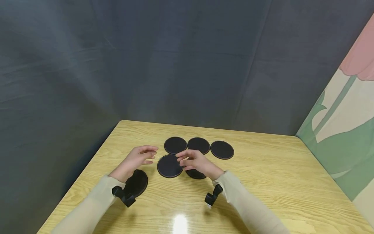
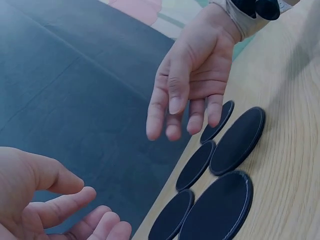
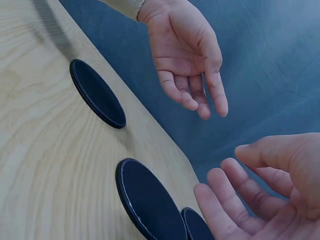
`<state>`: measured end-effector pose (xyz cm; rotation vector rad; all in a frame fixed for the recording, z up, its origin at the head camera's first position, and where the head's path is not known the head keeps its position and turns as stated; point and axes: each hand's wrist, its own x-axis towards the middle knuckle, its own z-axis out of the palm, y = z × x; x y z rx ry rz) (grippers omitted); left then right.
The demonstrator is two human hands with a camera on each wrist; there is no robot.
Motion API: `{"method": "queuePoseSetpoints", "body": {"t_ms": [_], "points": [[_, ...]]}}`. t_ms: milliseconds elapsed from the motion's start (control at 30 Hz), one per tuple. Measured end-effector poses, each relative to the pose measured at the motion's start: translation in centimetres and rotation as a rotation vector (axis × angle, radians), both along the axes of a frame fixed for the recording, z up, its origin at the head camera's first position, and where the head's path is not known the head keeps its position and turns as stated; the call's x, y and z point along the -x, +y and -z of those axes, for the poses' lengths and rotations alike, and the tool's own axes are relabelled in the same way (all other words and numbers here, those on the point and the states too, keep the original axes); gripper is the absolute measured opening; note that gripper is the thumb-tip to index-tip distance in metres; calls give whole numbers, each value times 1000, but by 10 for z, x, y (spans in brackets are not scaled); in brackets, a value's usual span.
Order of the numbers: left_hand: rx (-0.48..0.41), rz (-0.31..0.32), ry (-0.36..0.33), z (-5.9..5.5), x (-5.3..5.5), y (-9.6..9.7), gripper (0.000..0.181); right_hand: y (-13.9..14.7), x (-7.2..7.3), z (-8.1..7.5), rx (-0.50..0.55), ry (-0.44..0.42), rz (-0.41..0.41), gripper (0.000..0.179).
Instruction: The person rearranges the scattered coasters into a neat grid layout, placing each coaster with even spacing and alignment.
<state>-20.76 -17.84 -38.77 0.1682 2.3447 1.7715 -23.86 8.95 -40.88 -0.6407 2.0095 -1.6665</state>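
Both hands hover over the table with relaxed, slightly bent fingers and nothing in them. My left hand (image 1: 137, 159) is above and beyond a lone round black coaster (image 1: 140, 183), which the wrist partly covers. My right hand (image 1: 200, 162) hangs over the front row, its fingertips overlapping the edge of one coaster (image 1: 168, 166) and the hand hiding much of another coaster (image 1: 196, 174). Behind these lie a back-left coaster (image 1: 175, 144), a back-middle coaster (image 1: 198, 143) and a back-right coaster (image 1: 222, 149), side by side. Pale edge stitching shows on a coaster (image 3: 150, 200) in the right wrist view.
The light wood table (image 1: 277, 178) carries the flat coasters left of its middle. A dark cloth (image 1: 187, 65) hangs behind and to the left, and a flower-patterned cloth (image 1: 344, 136) is at the right. Each wrist wears a small black camera mount (image 1: 124, 196).
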Motion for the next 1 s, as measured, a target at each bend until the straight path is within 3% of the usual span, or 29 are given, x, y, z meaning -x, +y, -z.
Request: {"method": "queuePoseSetpoints", "body": {"t_ms": [400, 1000], "points": [[4, -67, 18, 5, -15, -38, 39, -34, 1, 6, -3, -34, -52, 38], [95, -187, -9, 32, -38, -72, 39, -69, -3, 19, -54, -52, -127, 40]]}}
